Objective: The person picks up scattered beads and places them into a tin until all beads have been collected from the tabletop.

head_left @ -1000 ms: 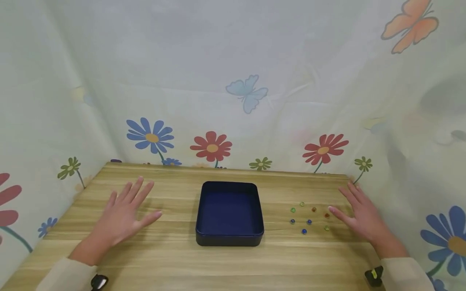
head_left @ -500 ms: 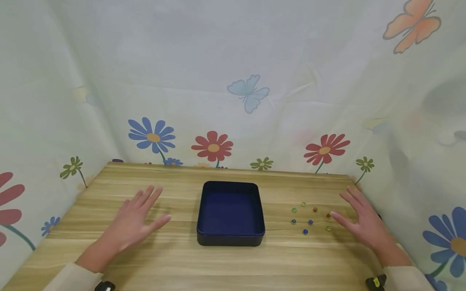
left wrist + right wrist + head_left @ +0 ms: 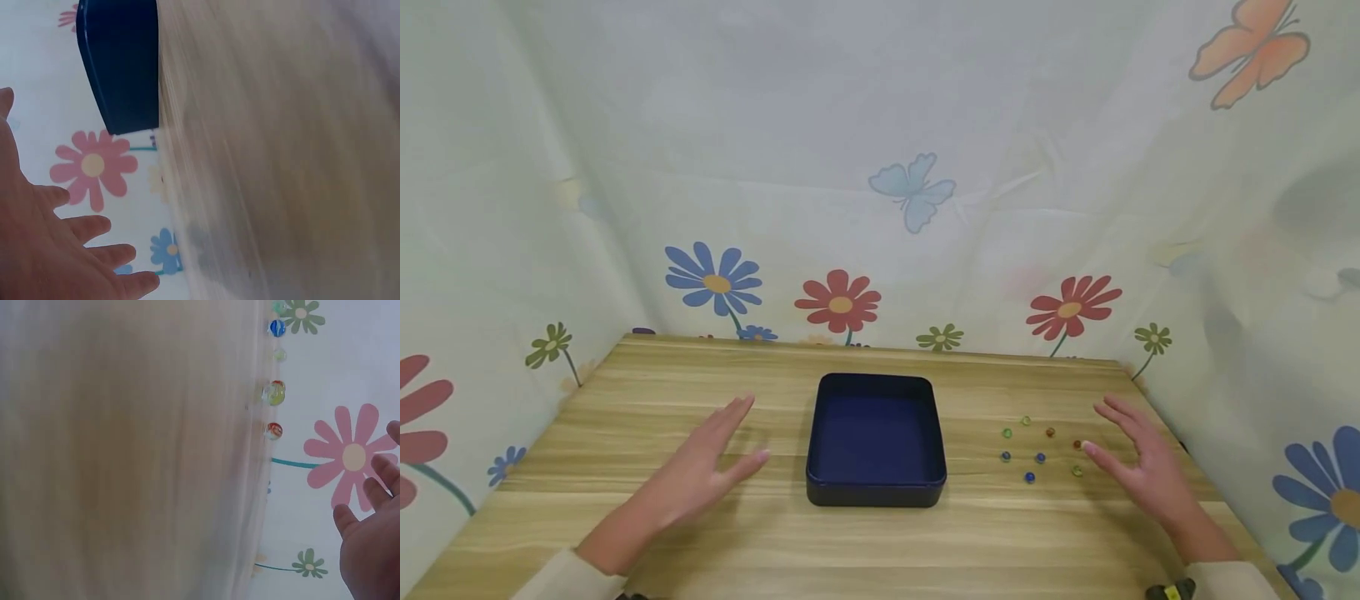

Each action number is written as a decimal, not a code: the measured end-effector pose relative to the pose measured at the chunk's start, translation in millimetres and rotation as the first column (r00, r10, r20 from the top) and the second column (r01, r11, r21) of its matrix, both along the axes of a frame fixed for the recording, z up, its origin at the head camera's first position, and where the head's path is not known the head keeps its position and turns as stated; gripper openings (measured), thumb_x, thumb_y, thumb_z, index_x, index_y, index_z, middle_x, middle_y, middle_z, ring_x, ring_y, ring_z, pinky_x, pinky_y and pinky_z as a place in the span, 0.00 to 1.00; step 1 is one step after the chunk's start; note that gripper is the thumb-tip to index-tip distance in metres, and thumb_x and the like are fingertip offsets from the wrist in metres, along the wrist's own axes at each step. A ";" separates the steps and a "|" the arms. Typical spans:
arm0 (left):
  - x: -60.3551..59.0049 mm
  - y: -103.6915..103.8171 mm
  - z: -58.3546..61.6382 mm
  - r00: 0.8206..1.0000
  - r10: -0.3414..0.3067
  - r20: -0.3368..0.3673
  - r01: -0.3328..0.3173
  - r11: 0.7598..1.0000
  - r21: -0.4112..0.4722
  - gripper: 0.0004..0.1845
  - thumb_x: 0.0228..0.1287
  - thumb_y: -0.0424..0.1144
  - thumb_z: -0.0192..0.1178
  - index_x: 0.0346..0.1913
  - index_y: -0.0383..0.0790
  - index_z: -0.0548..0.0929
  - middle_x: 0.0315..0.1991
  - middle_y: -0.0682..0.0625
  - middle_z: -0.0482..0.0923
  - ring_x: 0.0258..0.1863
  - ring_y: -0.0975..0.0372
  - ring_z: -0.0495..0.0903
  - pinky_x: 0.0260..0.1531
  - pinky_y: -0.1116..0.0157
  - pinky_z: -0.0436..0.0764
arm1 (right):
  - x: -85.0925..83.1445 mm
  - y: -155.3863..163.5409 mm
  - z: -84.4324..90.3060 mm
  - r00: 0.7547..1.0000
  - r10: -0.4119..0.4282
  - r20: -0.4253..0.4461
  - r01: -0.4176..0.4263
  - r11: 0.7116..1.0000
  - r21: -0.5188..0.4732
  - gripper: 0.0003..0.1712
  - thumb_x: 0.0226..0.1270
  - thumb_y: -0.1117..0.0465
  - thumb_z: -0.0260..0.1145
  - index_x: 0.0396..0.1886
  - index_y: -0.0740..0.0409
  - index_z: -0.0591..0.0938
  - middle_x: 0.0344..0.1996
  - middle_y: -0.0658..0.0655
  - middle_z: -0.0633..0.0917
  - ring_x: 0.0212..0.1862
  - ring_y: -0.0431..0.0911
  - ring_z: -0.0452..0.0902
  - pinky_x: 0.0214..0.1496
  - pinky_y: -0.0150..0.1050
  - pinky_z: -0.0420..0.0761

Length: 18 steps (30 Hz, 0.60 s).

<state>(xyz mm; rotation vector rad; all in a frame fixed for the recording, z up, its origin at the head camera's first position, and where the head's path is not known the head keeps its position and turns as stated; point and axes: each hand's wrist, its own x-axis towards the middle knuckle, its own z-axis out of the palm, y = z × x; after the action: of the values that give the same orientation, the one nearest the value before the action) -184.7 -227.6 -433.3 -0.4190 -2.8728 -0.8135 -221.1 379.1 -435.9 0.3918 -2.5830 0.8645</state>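
Observation:
A dark blue square box [image 3: 876, 496] without a lid stands on the wooden table in the head view, nothing visible inside it. Several glass marbles lie loose to its right, among them a blue marble [image 3: 1029, 477], a green marble [image 3: 1007, 432] and a reddish-brown marble [image 3: 1050, 432]. My left hand [image 3: 696, 471] hovers left of the box, fingers extended and thumb apart, holding nothing. Over by the marbles, my right hand [image 3: 1146, 467] is held with its thumb near a reddish marble [image 3: 274, 430]; its fingers are loosely bent and grip nothing.
The wooden table [image 3: 880, 550] ends at a back edge against a pale cloth backdrop [image 3: 775, 125] printed with flowers and butterflies. Cloth also hangs along the left and right sides. A dark band with a yellow-green patch [image 3: 1172, 590] sits at the right wrist.
My left hand has moved right toward the box and turned more edge-on. The right hand has shifted slightly, its fingers bending a little. Box and marbles stay in place on the table.

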 end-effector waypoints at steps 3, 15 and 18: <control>2.0 6.8 -1.5 0.999 -0.014 0.037 0.012 0.999 0.045 0.45 0.75 0.64 0.53 0.83 0.46 0.50 0.82 0.38 0.51 0.79 0.37 0.54 0.73 0.32 0.57 | 2.0 -0.9 -1.4 0.999 0.000 0.032 0.001 0.999 -0.037 0.36 0.71 0.56 0.70 0.75 0.54 0.71 0.76 0.68 0.65 0.74 0.70 0.59 0.71 0.69 0.64; 9.4 33.1 -8.0 0.995 -0.015 0.099 -0.003 0.984 0.177 0.44 0.73 0.65 0.54 0.83 0.48 0.54 0.81 0.40 0.55 0.79 0.39 0.57 0.73 0.35 0.59 | 10.9 -1.2 -6.5 0.988 0.041 0.150 -0.016 0.986 -0.167 0.32 0.78 0.57 0.62 0.77 0.59 0.67 0.74 0.69 0.67 0.64 0.14 0.55 0.58 0.10 0.64; 9.4 38.0 -9.1 0.994 -0.011 0.109 -0.013 0.977 0.212 0.45 0.71 0.66 0.57 0.82 0.50 0.56 0.81 0.41 0.57 0.78 0.40 0.59 0.73 0.35 0.61 | 13.5 -1.8 -5.5 0.977 0.023 0.211 0.015 0.983 -0.180 0.33 0.80 0.54 0.60 0.78 0.58 0.65 0.75 0.68 0.65 0.69 0.28 0.63 0.56 0.12 0.68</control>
<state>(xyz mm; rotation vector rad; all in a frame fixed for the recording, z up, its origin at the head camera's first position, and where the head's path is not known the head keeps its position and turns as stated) -175.2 -189.6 -442.3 -0.3576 -2.8410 -1.1637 -207.6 377.3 -441.3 0.2642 -2.6642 1.1910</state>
